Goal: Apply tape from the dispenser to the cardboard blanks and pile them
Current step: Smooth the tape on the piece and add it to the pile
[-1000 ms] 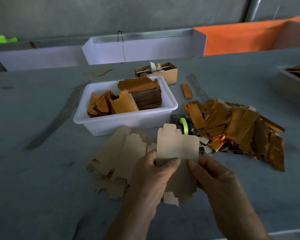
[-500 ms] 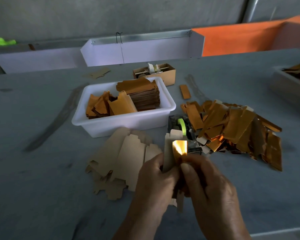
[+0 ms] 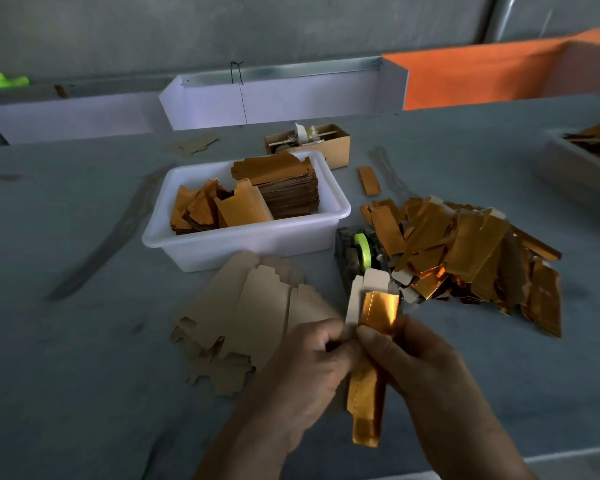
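Note:
Both hands hold one folded cardboard blank (image 3: 373, 306), gold foil facing me and plain brown flaps at its top. My left hand (image 3: 302, 375) grips its left edge and my right hand (image 3: 420, 368) pinches its right side with the thumb on the foil. The blank's top end sits just in front of the dark tape dispenser (image 3: 352, 254) with its green roll. Flat brown blanks (image 3: 253, 313) lie fanned out to the left of my hands. A pile of folded gold blanks (image 3: 465, 251) spreads to the right of the dispenser.
A white tub (image 3: 257, 237) behind the flat blanks holds stacked gold and brown blanks. A small open cardboard box (image 3: 326, 143) stands behind it. One loose gold piece (image 3: 369, 181) lies nearby. Another tray (image 3: 582, 157) sits at the far right. White and orange bins line the table's back edge.
The blank was held flat and open with its brown side up; my hands have folded it lengthwise, so the gold side shows, and brought its top toward the dispenser.

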`<state>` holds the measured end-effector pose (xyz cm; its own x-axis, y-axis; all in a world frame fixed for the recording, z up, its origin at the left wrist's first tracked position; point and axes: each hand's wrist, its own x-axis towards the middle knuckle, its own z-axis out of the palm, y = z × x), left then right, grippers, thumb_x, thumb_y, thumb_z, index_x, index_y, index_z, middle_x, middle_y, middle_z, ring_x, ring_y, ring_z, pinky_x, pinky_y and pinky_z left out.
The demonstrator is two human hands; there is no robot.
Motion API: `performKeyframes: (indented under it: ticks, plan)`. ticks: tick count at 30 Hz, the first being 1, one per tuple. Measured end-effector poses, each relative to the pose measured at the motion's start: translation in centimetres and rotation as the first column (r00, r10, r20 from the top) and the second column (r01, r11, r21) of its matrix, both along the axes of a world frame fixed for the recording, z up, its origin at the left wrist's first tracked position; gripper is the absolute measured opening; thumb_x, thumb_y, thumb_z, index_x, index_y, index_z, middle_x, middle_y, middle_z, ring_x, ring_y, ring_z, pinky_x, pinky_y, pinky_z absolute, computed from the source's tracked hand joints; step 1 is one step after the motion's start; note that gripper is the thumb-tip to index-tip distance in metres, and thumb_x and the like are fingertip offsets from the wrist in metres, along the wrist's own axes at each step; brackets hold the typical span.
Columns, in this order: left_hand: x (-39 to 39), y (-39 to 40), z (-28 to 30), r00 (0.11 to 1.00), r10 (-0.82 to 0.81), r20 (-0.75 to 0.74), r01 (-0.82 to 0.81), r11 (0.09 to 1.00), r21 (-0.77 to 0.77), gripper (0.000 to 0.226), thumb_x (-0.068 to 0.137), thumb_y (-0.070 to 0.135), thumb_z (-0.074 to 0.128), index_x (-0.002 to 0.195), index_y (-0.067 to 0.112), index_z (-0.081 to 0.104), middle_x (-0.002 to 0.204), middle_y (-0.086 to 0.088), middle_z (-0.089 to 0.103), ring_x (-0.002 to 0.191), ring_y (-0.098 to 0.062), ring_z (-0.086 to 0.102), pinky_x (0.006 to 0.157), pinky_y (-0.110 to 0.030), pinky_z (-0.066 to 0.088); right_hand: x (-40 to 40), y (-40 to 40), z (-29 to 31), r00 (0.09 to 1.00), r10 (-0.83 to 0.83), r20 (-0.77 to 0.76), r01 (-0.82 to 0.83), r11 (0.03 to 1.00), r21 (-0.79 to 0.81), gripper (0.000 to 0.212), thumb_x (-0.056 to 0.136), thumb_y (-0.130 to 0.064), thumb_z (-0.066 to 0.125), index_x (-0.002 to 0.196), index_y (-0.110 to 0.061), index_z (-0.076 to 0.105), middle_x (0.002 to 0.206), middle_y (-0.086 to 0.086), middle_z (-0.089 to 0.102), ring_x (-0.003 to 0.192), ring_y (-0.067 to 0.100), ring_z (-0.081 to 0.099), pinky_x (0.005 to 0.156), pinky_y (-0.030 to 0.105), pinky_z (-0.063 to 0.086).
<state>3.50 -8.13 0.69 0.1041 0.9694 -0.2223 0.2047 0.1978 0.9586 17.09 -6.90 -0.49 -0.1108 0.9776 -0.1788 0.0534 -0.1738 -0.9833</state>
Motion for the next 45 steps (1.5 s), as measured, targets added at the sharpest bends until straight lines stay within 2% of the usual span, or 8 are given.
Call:
performKeyframes:
  ticks: [7,14,21,25,31,34,38,45]
  plan:
    - [0.4,0.3,-0.8,0.967,0.253,-0.041,-0.251,0.967,0.052,0.011,0.078,0.026,0.076,0.083,0.027,0.066,0.071,0.009,0.069,0.067,-0.003,0.066,0.056,-0.016,0.046,-0.1,0.3,-0.2,0.986,-0.071,-0.148,0.056,0.993,-0.108,0.012,0.082,-0.008,0.064,0.082,-0.016,0.073,0.083,0.022,0.067,0.083,0.037,0.064,0.086,0.052,0.051]
    - [0.8,0.1,-1.4,0.949,0.315,-0.028,-0.311,0.945,0.099,0.011,0.084,0.027,0.07,0.093,0.03,0.075,0.086,0.004,0.073,0.082,-0.013,0.07,0.074,-0.033,0.058,-0.3,0.6,-0.1,0.975,-0.1,-0.2,0.068,0.985,-0.161,0.01,0.086,-0.007,0.06,0.087,-0.01,0.07,0.081,0.015,0.072,0.076,0.025,0.068,0.068,0.033,0.056]
    - [3.8,-0.9,-1.5,0.55,0.456,-0.699,0.045,0.82,0.57,0.028,0.065,0.009,0.071,0.094,0.011,0.074,0.072,-0.004,0.056,0.063,-0.02,0.059,0.049,-0.026,0.049,-0.9,0.5,-0.2,0.97,-0.121,-0.213,0.076,0.975,-0.207,0.011,0.086,-0.012,0.061,0.086,-0.006,0.07,0.081,0.015,0.072,0.076,0.024,0.069,0.065,0.03,0.053]
    - [5.4,-1.5,-1.5,0.474,0.197,-0.858,0.127,0.949,0.288,0.039,0.077,0.024,0.043,0.085,0.007,0.077,0.065,-0.002,0.064,0.05,-0.014,0.058,0.041,-0.02,0.041,-0.5,0.1,-0.1,0.988,-0.11,-0.107,0.088,0.978,-0.191,0.024,0.084,-0.029,0.063,0.08,-0.007,0.07,0.072,0.014,0.068,0.065,0.021,0.063,0.059,0.028,0.05]
    - [5.7,-2.0,-1.7,0.518,0.142,-0.843,0.119,0.964,0.236,0.027,0.063,0.028,0.073,0.087,0.017,0.075,0.078,0.001,0.063,0.064,-0.008,0.061,0.044,-0.015,0.042,0.2,0.1,-0.8,0.993,-0.112,0.027,0.115,0.981,-0.155,0.019,0.08,-0.025,0.069,0.07,-0.009,0.069,0.055,0.006,0.063,0.051,0.009,0.057,0.047,0.018,0.046]
    - [4.4,-1.5,-1.6,0.735,0.228,-0.638,-0.057,0.959,0.278,0.042,0.089,0.031,0.061,0.129,0.036,0.049,0.113,0.013,0.05,0.103,0.0,0.049,0.078,-0.009,0.038,0.8,0.4,-1.2,0.987,-0.131,-0.092,0.109,0.971,-0.211,0.013,0.086,-0.014,0.062,0.078,-0.008,0.07,0.064,0.012,0.066,0.062,0.018,0.062,0.056,0.025,0.052]
    - [2.3,-0.7,-1.5,0.947,0.247,-0.205,-0.27,0.958,-0.094,0.01,0.085,0.027,0.069,0.094,0.028,0.064,0.071,0.012,0.066,0.058,0.003,0.059,0.049,-0.011,0.041,0.7,0.2,-1.3,0.987,-0.097,-0.131,0.068,0.975,-0.21,0.012,0.083,-0.016,0.064,0.077,-0.008,0.071,0.066,0.014,0.067,0.061,0.021,0.063,0.064,0.033,0.054]
    - [0.3,0.2,-1.0,0.828,0.491,0.271,-0.444,0.869,-0.216,0.012,0.084,0.002,0.064,0.074,0.008,0.068,0.046,0.003,0.056,0.033,-0.003,0.043,0.032,-0.014,0.029,2.6,3.1,0.0,0.911,-0.293,0.289,0.209,0.934,0.289,0.017,0.085,-0.026,0.062,0.076,-0.04,0.064,0.078,-0.01,0.063,0.068,0.004,0.056,0.056,0.019,0.039]
